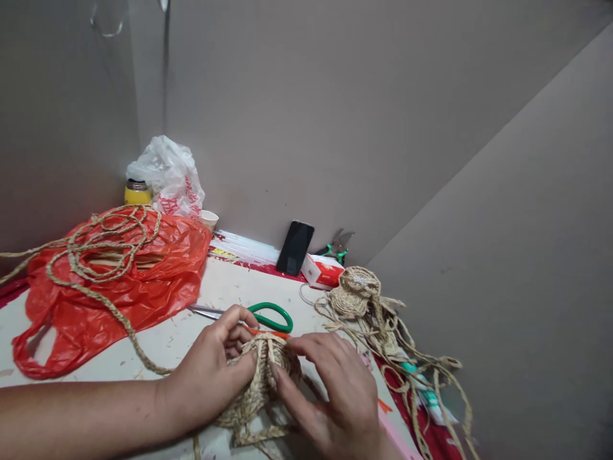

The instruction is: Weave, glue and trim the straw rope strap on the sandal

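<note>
A small woven piece of straw-coloured braided cord (256,390) is held between my two hands, low in the middle of the head view. My left hand (215,358) grips its left side, thumb on the front and fingers curled behind the upper edge. On the right side, my right hand (335,390) pinches it with thumb and fingers. Two pale strands run down its front from the top edge. Just beyond it lie green-handled scissors (271,316), partly covered by my left hand. A braided straw rope (119,316) runs from the left toward the woven piece.
A red plastic bag (177,275) bears coiled rope on the left. Behind it are a white plastic bag (165,166), a yellow jar (137,193) and a paper cup (209,218). A phone (295,248) leans on the wall near pruning shears (341,244). Woven pieces (354,297) trail cords at right.
</note>
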### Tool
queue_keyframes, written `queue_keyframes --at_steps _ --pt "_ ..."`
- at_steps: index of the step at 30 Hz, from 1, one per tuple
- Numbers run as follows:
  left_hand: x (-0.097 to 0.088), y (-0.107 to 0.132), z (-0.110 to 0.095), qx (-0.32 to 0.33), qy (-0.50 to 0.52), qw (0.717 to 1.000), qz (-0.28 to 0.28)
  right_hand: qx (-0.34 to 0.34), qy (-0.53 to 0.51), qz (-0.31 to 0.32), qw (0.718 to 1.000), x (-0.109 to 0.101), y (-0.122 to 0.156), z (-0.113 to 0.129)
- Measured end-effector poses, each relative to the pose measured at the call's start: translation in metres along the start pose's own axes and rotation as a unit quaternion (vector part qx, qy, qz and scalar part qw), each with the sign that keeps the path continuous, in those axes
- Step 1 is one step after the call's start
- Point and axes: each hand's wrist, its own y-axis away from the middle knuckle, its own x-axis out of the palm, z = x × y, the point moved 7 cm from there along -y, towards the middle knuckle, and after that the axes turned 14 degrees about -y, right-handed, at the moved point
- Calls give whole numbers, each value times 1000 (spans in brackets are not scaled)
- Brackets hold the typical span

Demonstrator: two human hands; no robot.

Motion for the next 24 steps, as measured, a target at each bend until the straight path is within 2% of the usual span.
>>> queue_keyframes --at_steps 3,12,24 --pt "-1 2 -7 51 -60 997 -14 -48 49 -11 998 1 -1 12" --pt "6 10 -12 135 -191 972 -11 -11 87 4 996 10 1 13" --pt "9 12 -12 147 -212 966 -2 30 118 11 992 16 6 2"
